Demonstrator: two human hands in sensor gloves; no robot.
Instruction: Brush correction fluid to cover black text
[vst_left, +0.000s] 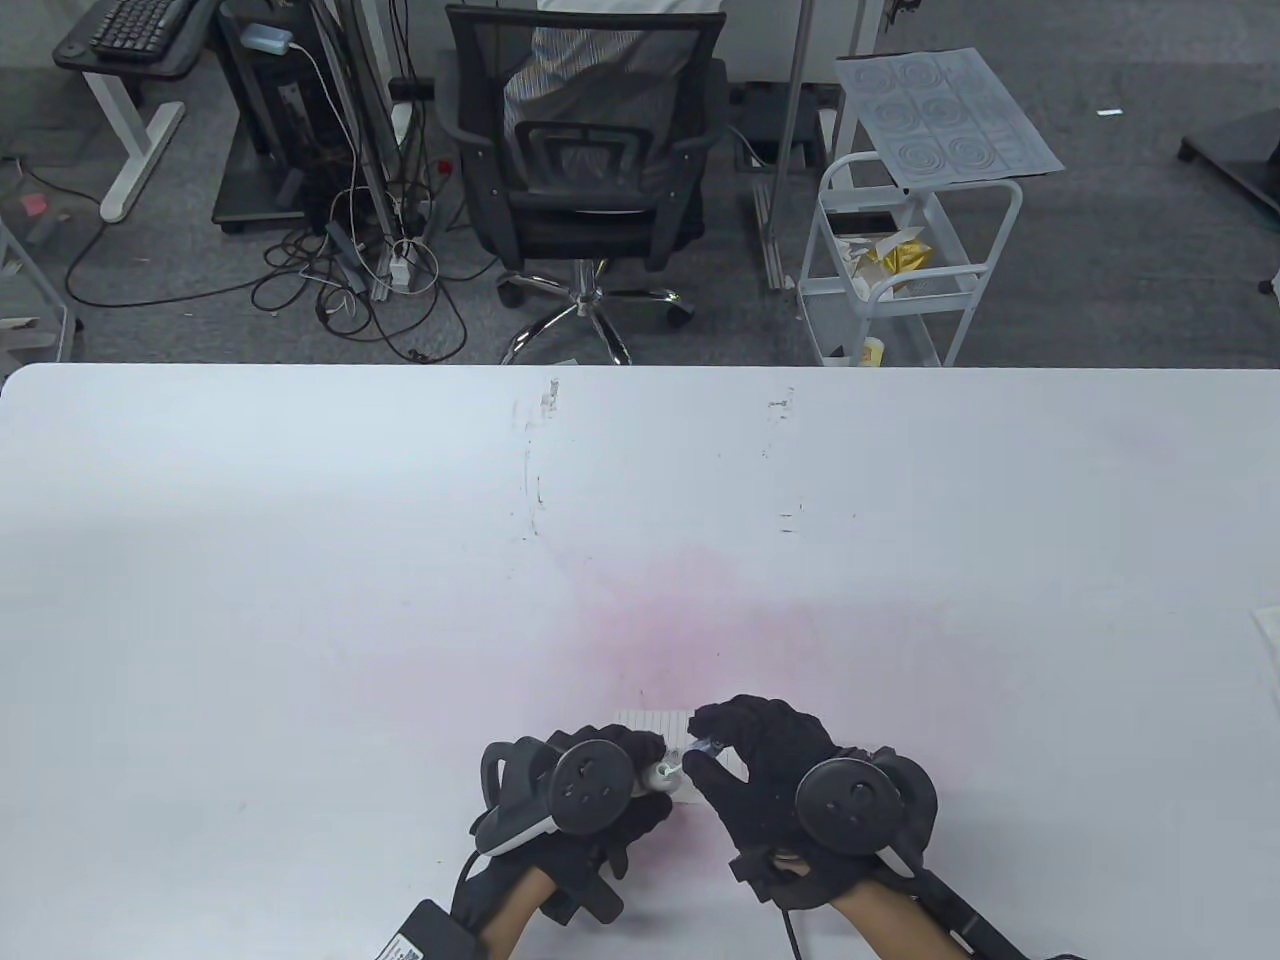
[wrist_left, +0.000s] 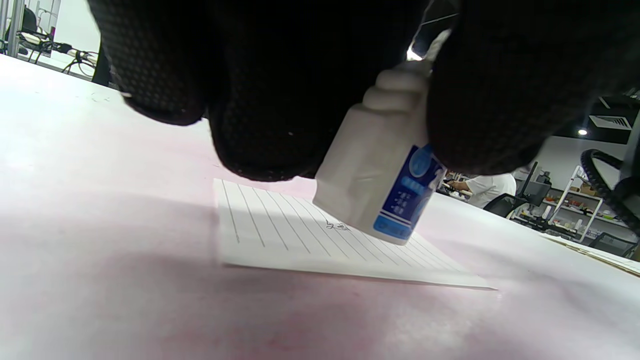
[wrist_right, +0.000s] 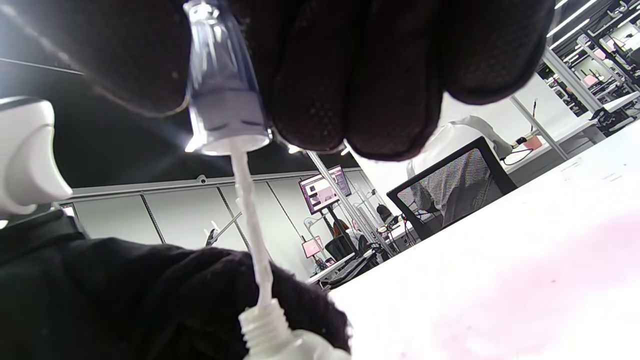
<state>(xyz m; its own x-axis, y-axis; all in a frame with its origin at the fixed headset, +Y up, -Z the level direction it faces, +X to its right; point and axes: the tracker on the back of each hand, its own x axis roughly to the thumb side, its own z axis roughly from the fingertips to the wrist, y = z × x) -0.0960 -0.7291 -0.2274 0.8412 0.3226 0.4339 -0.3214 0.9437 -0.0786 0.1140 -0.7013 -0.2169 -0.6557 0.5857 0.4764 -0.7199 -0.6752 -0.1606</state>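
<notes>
A small lined paper (vst_left: 655, 720) lies on the white table (vst_left: 400, 560) near its front edge, with a short bit of black text (wrist_left: 337, 226) on it. My left hand (vst_left: 645, 770) grips a white correction fluid bottle (wrist_left: 380, 170) with a blue label, tilted just above the paper. My right hand (vst_left: 705, 750) pinches the clear brush cap (wrist_right: 222, 100) a little off the bottle. The white brush stem (wrist_right: 252, 220) still reaches into the threaded neck (wrist_right: 265, 325). The brush tip is hidden inside the bottle.
A pink stain (vst_left: 690, 620) spreads over the table around the paper. A sheet edge (vst_left: 1268, 640) shows at the table's right side. An office chair (vst_left: 585, 170) and a white cart (vst_left: 900, 270) stand beyond the far edge.
</notes>
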